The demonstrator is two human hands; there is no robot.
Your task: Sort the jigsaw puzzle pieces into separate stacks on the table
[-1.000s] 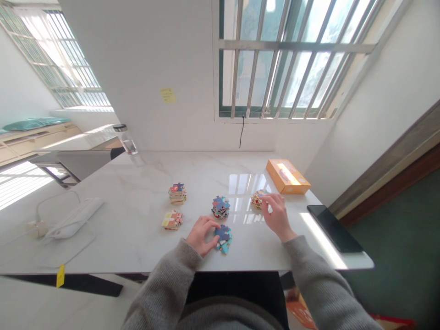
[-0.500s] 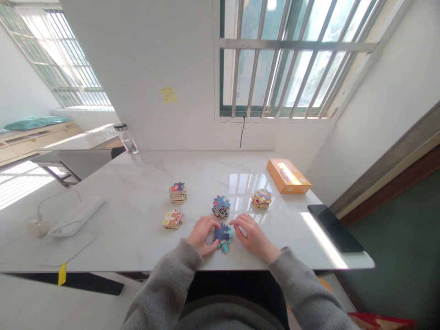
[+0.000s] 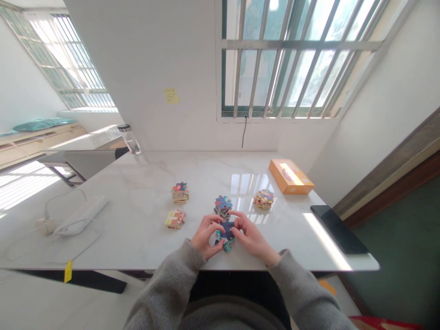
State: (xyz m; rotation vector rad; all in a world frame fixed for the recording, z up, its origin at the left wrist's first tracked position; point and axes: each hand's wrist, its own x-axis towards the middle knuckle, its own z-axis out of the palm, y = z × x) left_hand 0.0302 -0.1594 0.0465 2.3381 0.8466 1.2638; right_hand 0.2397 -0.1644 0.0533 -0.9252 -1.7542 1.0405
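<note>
– What are we holding?

– Our left hand (image 3: 207,236) and right hand (image 3: 253,236) are curled in toward each other, both closed on a dark blue jigsaw piece (image 3: 227,230), pinching it from either side

– Where does that piece sit?

– Low over the counter (image 3: 137,192), right in front of us, on top of a small pile of puzzle pieces (image 3: 224,247) with teal showing. The pile sits between our hands

– What else is close by?

– Just beyond our fingers is a stack of pieces (image 3: 222,206) with blue on top. Off to our left are two more stacks, a colorful one (image 3: 180,193) and a flatter yellow and red one (image 3: 175,219). Off to our right is a low stack (image 3: 263,200), well clear of our hands

– And farther out?

– We see an orange box (image 3: 291,176) toward the back of the counter, a black tablet (image 3: 338,236) lying flat by the right edge, and a white power strip (image 3: 80,216) with its cord on the left
</note>
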